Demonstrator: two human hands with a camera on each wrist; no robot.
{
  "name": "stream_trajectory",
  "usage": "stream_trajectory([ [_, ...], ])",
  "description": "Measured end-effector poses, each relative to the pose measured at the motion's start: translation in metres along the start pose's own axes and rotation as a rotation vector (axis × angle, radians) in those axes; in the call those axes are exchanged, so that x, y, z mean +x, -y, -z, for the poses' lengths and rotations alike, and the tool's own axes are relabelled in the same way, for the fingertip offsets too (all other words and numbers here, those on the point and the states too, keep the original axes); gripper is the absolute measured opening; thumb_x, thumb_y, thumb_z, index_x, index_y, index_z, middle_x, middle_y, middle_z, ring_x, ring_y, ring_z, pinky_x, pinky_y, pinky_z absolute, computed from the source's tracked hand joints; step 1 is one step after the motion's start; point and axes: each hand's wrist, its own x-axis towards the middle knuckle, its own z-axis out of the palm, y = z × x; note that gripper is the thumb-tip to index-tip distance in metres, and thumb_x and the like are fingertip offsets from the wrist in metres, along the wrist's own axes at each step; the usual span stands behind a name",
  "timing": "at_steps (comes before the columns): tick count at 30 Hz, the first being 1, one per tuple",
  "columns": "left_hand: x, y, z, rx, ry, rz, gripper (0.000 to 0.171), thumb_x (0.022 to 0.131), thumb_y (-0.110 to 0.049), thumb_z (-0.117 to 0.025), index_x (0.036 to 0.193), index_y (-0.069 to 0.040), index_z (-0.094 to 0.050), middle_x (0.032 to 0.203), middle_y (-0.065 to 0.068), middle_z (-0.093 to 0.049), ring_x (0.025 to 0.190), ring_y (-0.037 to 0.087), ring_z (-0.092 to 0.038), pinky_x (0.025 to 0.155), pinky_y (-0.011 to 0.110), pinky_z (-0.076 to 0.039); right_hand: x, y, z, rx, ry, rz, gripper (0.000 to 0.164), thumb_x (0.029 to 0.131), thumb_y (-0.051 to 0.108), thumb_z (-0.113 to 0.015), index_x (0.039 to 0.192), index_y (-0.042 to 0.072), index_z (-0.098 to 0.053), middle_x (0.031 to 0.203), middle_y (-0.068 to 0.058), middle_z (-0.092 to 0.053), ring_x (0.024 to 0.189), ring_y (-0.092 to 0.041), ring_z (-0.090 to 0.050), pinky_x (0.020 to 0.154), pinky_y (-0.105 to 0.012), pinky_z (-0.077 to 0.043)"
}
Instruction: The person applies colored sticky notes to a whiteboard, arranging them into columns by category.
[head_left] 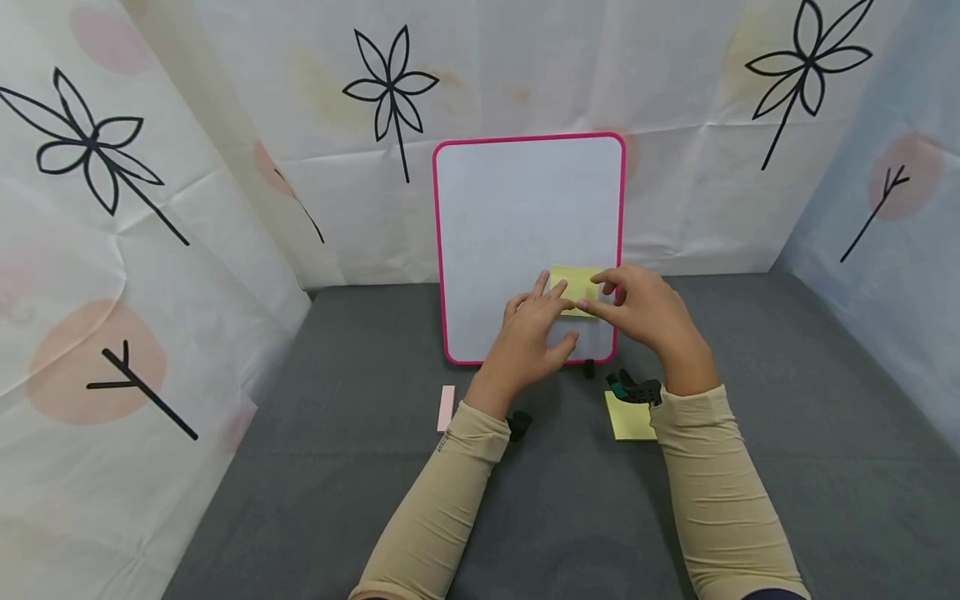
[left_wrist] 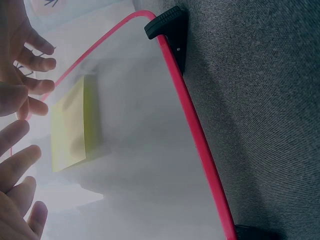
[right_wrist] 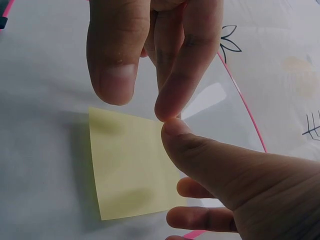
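A yellow sticky note (head_left: pixel 576 286) lies against the lower right of a white board with a pink frame (head_left: pixel 525 200). In the left wrist view, the note's lower edge (left_wrist: pixel 91 117) stands off the board. My left hand (head_left: pixel 528 337) is at the note's left side, its fingers spread and mostly straight. At the note's right is my right hand (head_left: pixel 651 308), thumb and index finger apart over the note. The right wrist view has my right thumb tip meeting a left fingertip at the top edge of the note (right_wrist: pixel 132 165).
A yellow sticky pad (head_left: pixel 630 423) lies on the grey table (head_left: pixel 787 500) beneath my right wrist. Left of my left wrist lies a pink strip (head_left: pixel 446 407). A black foot (left_wrist: pixel 167 27) supports the board's lower edge. Patterned cloth (head_left: pixel 285 67) hangs behind.
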Motion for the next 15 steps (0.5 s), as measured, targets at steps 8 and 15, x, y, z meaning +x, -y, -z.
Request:
stream_trajectory([
  [8,-0.0005,-0.0007,-0.0001,0.018,0.007,0.011,0.041,0.100,-0.026,-0.073,0.139,-0.014,-0.068,0.164,0.010,-0.050,0.165,0.028,-0.024,0.124,0.055,-0.034,0.0004,-0.0019,-0.0012,-0.006,-0.006,0.009,0.057,0.098,0.044,-0.075,0.139,0.004,-0.067,0.119,-0.018,-0.070,0.098,-0.032,-0.066,0.079,-0.052,-0.056],
  [15,-0.0005,-0.0004,-0.0011,0.015,0.009,0.011,0.038,0.101,-0.025,-0.072,0.137,-0.013,-0.070,0.163,0.011,-0.050,0.164,0.029,-0.024,0.123,0.056,-0.034,0.0006,-0.0034,-0.0010,-0.010,-0.003,0.014,0.057,0.098,0.043,-0.075,0.139,0.004,-0.067,0.117,-0.018,-0.069,0.095,-0.031,-0.066,0.078,-0.051,-0.055],
])
